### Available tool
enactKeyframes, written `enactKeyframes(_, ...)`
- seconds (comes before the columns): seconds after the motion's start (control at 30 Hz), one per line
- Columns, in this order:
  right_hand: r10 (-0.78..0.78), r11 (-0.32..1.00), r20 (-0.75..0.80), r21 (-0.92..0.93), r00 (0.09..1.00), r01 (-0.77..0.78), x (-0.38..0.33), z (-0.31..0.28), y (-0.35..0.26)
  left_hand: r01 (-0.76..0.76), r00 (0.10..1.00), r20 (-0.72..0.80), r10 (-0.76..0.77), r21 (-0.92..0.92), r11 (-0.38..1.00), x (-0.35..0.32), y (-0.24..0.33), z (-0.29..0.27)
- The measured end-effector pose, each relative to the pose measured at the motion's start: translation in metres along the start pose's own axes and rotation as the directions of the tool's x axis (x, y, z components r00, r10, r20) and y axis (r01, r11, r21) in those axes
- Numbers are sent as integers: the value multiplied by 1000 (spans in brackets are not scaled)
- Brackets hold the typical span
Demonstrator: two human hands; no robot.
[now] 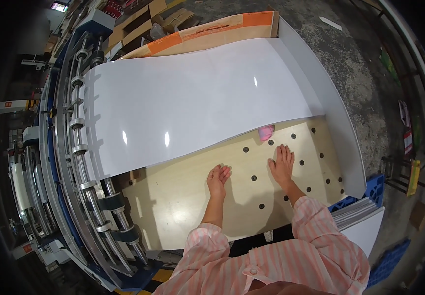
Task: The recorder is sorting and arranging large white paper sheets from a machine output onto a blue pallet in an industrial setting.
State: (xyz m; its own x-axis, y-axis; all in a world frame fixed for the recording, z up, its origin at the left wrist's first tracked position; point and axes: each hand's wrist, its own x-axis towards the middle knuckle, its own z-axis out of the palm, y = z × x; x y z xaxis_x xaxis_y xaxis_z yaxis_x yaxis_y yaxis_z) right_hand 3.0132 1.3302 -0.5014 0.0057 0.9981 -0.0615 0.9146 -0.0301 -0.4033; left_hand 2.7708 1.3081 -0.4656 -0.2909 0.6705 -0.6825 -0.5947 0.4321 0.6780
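Note:
A large glossy white sheet (pixel 192 98) stretches in a wave from the rollers on the left to a grey side wall on the right. Its near edge hangs over a pale board (pixel 183 201) dotted with several dark round spots. My left hand (pixel 217 180) hovers at or over this board, near the sheet's edge, its fingers loosely bent and holding nothing. Further right, my right hand (pixel 282 167) is spread palm down over the board, also without anything in it. A small pink object (pixel 266 132) sits just past its fingertips, partly hidden beneath the sheet; its kind is unclear.
Metal rollers with collars (pixel 78 123) run along the machine at left. The grey side wall (pixel 347 132) bounds the board at right, and an orange-marked panel (pixel 212 29) at the back. A stack of sheets (pixel 357 214) and blue pallet (pixel 376 189) lie at lower right. Cardboard boxes (pixel 136 27) stand behind.

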Motion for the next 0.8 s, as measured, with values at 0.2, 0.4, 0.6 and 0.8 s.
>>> enactKeyframes(0.2,16,1000,1,17,1000,-16,0,-2,0,-11,1000,1,11,-3,1000,1,-2,-1)
enactKeyframes(0.4,17,999,5,31,1000,-17,0,-1,1,-20,1000,-9,20,18,1000,2,-2,0)
enactKeyframes(0.6,20,999,10,28,1000,-21,-2,1,3,-14,1000,-25,15,43,999,-1,-3,1)
enactKeyframes(0.8,27,998,2,60,1000,-27,-1,1,3,17,998,-61,-11,101,995,4,-1,3)
